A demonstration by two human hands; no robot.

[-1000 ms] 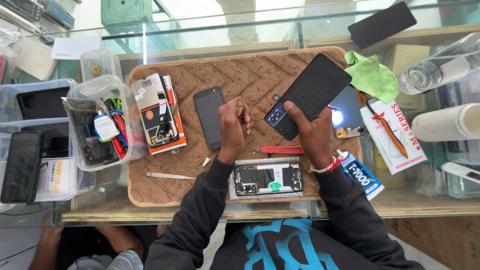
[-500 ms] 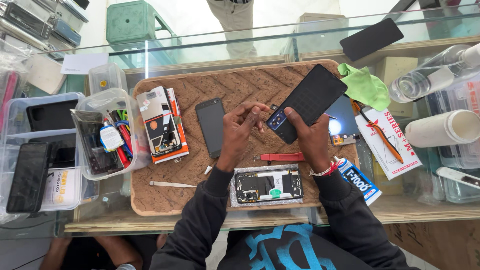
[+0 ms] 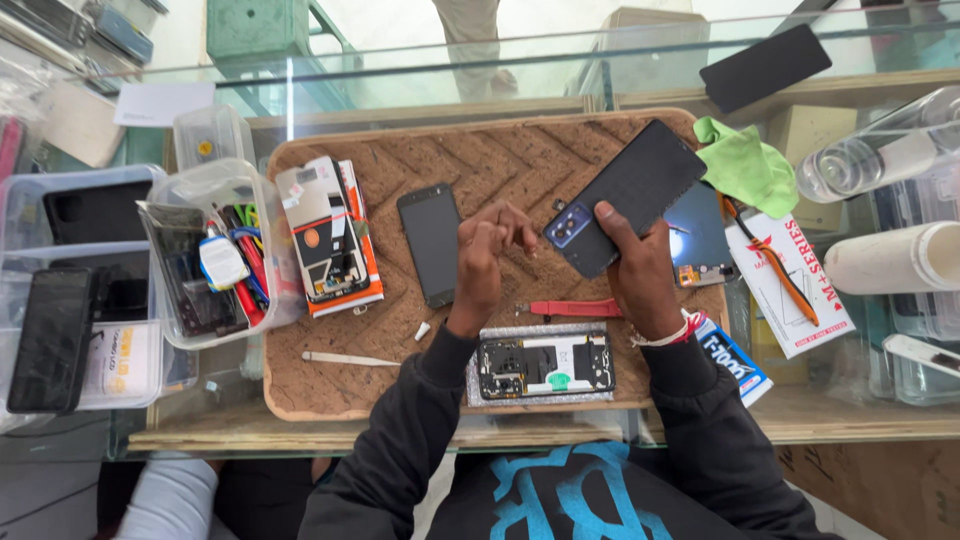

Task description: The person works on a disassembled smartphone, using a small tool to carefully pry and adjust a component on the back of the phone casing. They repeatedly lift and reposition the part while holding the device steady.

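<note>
Since a moment ago, my left hand (image 3: 487,243) has crept closer to the phone back cover (image 3: 625,197), fingertips now bunched and pinched together just off its camera corner; I cannot tell whether they pinch anything. My right hand (image 3: 632,262) grips the cover from below, thumb laid across its lower end, holding it tilted above the brown mat (image 3: 400,400).

Counting outward from that mat: one dark phone (image 3: 430,243) lies face up left of my left hand, one opened phone body (image 3: 545,363) with its board showing sits on the mat's near edge, one red pry tool (image 3: 573,309) lies just above that body, and one pair of tweezers (image 3: 350,359) lies to its left. One green cloth (image 3: 745,165) sits off the mat's right corner.

The cover is one dark, matte slab, with a bluish camera block and small lenses at its lower left corner.
</note>
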